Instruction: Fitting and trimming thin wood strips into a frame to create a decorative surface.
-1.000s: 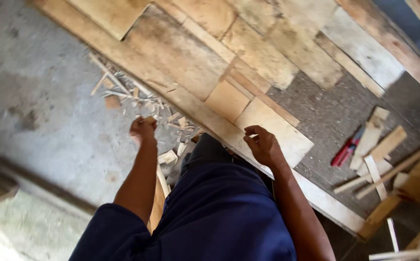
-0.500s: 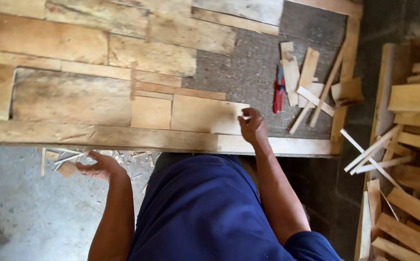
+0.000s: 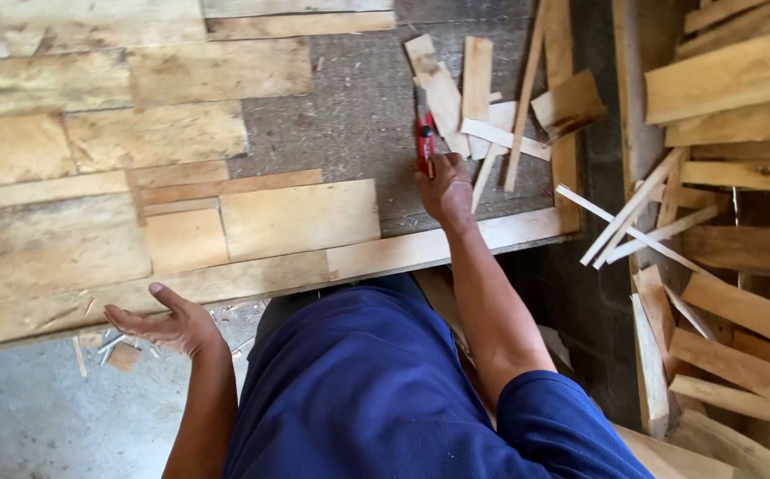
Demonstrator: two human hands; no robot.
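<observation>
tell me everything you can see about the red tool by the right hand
The red tool is a slim, straight utility-knife-like cutter, red with a dark patch near its middle. It lies flat, pointing away from the person, on the bare grey board, beside a heap of pale wood offcuts. The right hand covers its near end, fingers on it; whether they are closed around it cannot be told. Its blade is not visible.

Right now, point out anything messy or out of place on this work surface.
Thin wood offcuts lie criss-crossed in a loose heap beside the red utility knife that the right hand reaches; splinters litter the floor under the left hand.
</observation>
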